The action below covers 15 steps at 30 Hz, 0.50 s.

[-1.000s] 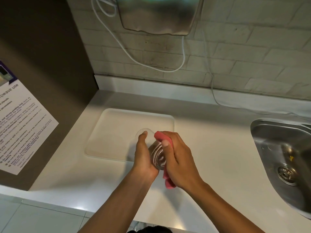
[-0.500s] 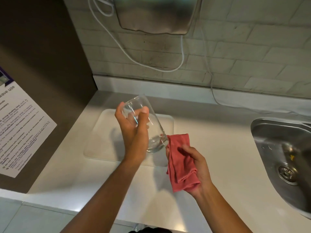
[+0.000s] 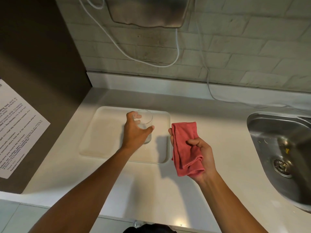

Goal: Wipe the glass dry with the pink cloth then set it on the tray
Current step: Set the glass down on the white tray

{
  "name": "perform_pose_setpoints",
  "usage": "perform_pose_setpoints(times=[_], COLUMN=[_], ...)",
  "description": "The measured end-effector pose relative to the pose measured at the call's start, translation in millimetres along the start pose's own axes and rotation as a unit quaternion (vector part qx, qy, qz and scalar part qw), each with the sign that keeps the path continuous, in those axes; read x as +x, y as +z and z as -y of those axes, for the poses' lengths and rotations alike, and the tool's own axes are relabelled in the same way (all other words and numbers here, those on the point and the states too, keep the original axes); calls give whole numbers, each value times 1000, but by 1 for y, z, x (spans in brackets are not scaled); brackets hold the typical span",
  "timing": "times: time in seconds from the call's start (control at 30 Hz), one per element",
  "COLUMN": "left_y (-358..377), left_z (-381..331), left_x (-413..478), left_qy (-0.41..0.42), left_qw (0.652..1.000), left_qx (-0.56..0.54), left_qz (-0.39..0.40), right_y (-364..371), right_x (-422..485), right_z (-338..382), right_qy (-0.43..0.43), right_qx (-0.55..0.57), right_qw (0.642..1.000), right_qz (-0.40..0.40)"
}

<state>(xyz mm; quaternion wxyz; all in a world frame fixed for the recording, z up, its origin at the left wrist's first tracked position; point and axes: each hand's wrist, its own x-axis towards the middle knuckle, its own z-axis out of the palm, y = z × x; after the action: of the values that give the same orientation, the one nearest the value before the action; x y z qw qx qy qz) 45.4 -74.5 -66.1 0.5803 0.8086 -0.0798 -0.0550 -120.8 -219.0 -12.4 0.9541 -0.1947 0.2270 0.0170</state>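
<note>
A clear drinking glass (image 3: 145, 118) stands upright on the white tray (image 3: 104, 132), toward the tray's right half. My left hand (image 3: 134, 133) is wrapped around its side, fingers and thumb still on the glass. Whether its base touches the tray is hidden by my hand. To the right of the tray, my right hand (image 3: 202, 153) holds the folded pink cloth (image 3: 185, 148) above the white counter, apart from the glass.
A steel sink (image 3: 279, 148) is set into the counter at the right. A brown panel with a printed notice (image 3: 15, 128) closes off the left side. White cables (image 3: 208, 81) hang down the brick wall under a metal appliance (image 3: 148, 12).
A second ago both hands rubbed the glass with the cloth. My left hand then lifted the glass away tilted and has now lowered it upright onto the tray; my right hand drew the cloth off to the right.
</note>
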Motion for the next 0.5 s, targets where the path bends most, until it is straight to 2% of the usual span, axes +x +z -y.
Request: perform_pose_setpoints(times=[0.5], left_y=[1], left_z=[12], left_x=[-12], left_qy=[2], left_qw=[999], left_qx=[18], left_qz=[32], right_y=[-2], right_x=[-2], right_z=[0], right_qy=[-7], right_qx=[9], right_qw=[1000], right_qz=[6])
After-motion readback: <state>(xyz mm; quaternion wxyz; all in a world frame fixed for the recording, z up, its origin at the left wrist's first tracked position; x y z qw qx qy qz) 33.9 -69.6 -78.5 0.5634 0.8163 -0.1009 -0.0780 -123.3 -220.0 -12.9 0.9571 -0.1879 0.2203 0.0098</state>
